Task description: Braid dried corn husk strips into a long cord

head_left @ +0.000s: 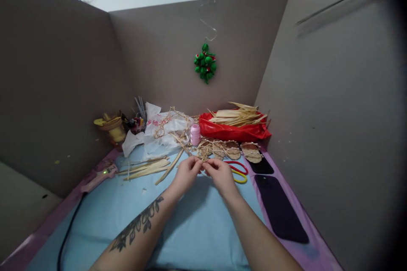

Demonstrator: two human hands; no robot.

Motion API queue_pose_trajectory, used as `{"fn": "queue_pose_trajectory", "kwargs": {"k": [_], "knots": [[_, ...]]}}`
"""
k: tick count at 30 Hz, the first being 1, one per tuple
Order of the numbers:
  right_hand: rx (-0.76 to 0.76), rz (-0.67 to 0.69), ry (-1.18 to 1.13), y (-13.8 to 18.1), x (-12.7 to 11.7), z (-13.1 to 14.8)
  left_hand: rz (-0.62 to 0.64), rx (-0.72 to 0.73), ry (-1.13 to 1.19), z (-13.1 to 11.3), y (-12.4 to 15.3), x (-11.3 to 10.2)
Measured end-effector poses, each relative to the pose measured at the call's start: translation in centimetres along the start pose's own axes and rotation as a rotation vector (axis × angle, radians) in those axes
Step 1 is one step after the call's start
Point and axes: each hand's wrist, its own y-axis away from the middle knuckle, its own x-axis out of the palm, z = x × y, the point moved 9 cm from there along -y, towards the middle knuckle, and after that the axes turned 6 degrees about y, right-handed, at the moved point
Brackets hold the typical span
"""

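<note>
My left hand (pixel 190 169) and my right hand (pixel 219 171) meet over the middle of the blue cloth (pixel 203 220), fingertips pinched together. Between them is a bit of tan, straw-like braid (pixel 205 154), mostly hidden by the fingers. Just beyond stands a pink spool of thread (pixel 195 134). Several flat, round woven pieces (pixel 232 150) lie in a row behind my right hand. Scissors with one red and one yellow handle loop (pixel 239 176) rest beside that hand. To the left of my left hand lie pale dried husk strips (pixel 148 168).
A red bag (pixel 233 131) full of dried husks stands at the back right. A crumpled white plastic bag (pixel 165 129) lies at the back left. A pink glue gun (pixel 100 178) with a black cord is at the left edge, a dark phone (pixel 281 207) at the right. Grey panels (pixel 159 63) enclose the table.
</note>
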Motion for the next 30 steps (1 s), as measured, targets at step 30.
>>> {"fn": "queue_pose_trajectory", "kwargs": {"k": [30], "knots": [[0.107,-0.093,-0.2,-0.9,0.2,-3.5,-0.154,0.333,-0.617,-5.3,5.2,0.9]]}}
